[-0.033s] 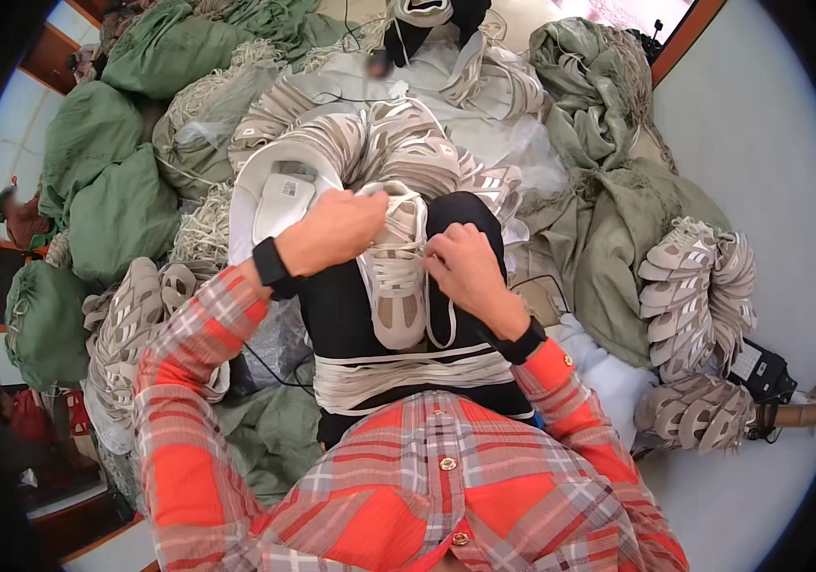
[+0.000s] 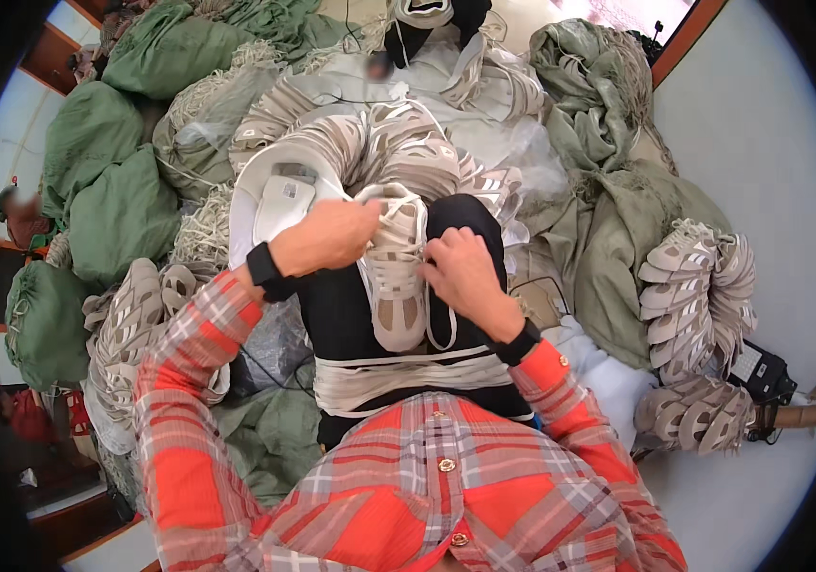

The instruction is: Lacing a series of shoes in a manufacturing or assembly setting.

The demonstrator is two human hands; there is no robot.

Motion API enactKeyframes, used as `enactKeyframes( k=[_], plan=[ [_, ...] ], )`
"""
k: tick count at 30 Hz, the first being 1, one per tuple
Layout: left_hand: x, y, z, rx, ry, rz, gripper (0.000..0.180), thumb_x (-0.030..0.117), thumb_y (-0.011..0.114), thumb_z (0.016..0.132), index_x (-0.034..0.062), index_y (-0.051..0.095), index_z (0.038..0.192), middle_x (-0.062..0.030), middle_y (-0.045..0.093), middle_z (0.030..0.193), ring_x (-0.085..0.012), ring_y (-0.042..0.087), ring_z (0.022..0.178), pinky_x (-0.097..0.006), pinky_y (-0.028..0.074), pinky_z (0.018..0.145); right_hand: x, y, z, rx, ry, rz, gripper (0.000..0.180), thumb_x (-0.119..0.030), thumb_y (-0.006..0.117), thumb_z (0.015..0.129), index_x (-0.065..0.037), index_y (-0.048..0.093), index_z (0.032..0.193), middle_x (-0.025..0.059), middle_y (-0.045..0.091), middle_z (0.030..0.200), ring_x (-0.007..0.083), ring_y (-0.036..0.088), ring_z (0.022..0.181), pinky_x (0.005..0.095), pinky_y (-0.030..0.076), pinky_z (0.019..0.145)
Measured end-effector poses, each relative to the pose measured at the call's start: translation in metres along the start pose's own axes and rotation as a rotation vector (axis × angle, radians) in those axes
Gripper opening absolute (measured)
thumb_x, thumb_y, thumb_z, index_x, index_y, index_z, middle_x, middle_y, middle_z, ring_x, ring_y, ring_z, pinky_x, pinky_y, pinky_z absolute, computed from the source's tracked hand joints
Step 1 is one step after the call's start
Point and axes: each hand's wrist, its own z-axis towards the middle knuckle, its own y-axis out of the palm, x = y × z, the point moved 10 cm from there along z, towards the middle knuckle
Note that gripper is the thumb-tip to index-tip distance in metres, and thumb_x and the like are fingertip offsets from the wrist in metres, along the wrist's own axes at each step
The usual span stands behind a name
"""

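Note:
A beige and white shoe upper (image 2: 397, 329) lies toe toward me between my black-trousered knees, a white shoelace (image 2: 441, 332) laced across its front. At the upper's far left edge, my left hand (image 2: 332, 236) is closed in a pinch on the lace, its fingertips partly hidden. Against the right eyelet row, the fingers of my right hand (image 2: 467, 274) are pinched on the lace, which hangs below them in a loop. A bundle of loose white laces (image 2: 403, 381) lies across my lap.
Beyond my knees curve stacked rows of similar shoe uppers (image 2: 408, 153). Green sacks (image 2: 122, 214) crowd the left. More stacked uppers (image 2: 680, 305) rest at the right beside a black device (image 2: 761, 372). Another person's dark-clothed legs (image 2: 465, 19) show at the far side.
My left hand has shifted slightly left and down along the upper's edge. My right hand has moved very slightly; the upper remains in place.

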Motion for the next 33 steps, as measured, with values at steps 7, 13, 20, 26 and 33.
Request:
enactKeyframes(
  k=[7, 13, 20, 26, 33],
  plan=[
    [0.032, 0.061, -0.045, -0.292, -0.146, -2.066, 0.015, 0.016, 0.045, 0.094, 0.0055, 0.054, 0.088, -0.0023, 0.052, 0.071, -0.0112, 0.052, 0.067, -0.023, 0.041, 0.059, 0.003, 0.018, -0.001, -0.379, 0.133, 0.289, 0.016, -0.019, 0.067, 0.073, -0.003, 0.064, 0.075, 0.012, 0.056, 0.074, 0.0273, 0.054, 0.071, 0.0366, 0.041, 0.066],
    [-0.097, -0.014, -0.129, 0.878, 0.321, -2.83, 0.017, -0.001, 0.054, 0.084, 0.0027, 0.045, 0.098, -0.002, 0.046, 0.081, -0.0117, 0.045, 0.065, -0.026, 0.036, 0.061, -0.028, -0.033, -0.001, -0.561, -0.087, 0.554, 0.023, -0.021, 0.067, 0.077, 0.001, 0.062, 0.077, 0.0164, 0.057, 0.069, 0.0293, 0.056, 0.061, 0.0375, 0.043, 0.058],
    [-0.209, -0.095, -0.283, 1.336, 0.465, -2.11, 0.02, -0.003, 0.054, 0.083, 0.0025, 0.042, 0.097, -0.0032, 0.044, 0.08, -0.0124, 0.04, 0.065, -0.028, 0.031, 0.063, 0.005, 0.026, 0.033, -0.521, -0.105, 0.466, 0.019, -0.016, 0.063, 0.084, -0.001, 0.062, 0.095, 0.0076, 0.057, 0.068, 0.015, 0.053, 0.06, 0.0295, 0.044, 0.058],
    [-0.234, -0.066, -0.32, 1.315, -0.042, -1.694, 0.005, 0.004, 0.043, 0.093, 0.0048, 0.045, 0.088, -0.002, 0.045, 0.08, -0.0105, 0.041, 0.066, -0.029, 0.035, 0.064, 0.036, 0.023, 0.035, -0.386, 0.202, 0.601, 0.012, -0.008, 0.058, 0.087, -0.001, 0.061, 0.097, 0.001, 0.057, 0.069, 0.0086, 0.054, 0.064, 0.0242, 0.045, 0.058],
    [-0.179, -0.01, -0.279, 0.637, -0.932, 0.156, 0.029, 0.005, 0.057, 0.077, -0.001, 0.054, 0.105, -0.0207, 0.057, 0.1, -0.0377, 0.054, 0.096, -0.045, 0.042, 0.084, 0.037, 0.028, 0.03, -0.288, 0.382, 0.799, 0.01, -0.008, 0.059, 0.086, 0.001, 0.061, 0.09, 0.002, 0.059, 0.068, 0.0081, 0.054, 0.062, 0.0239, 0.046, 0.058]
  ],
)
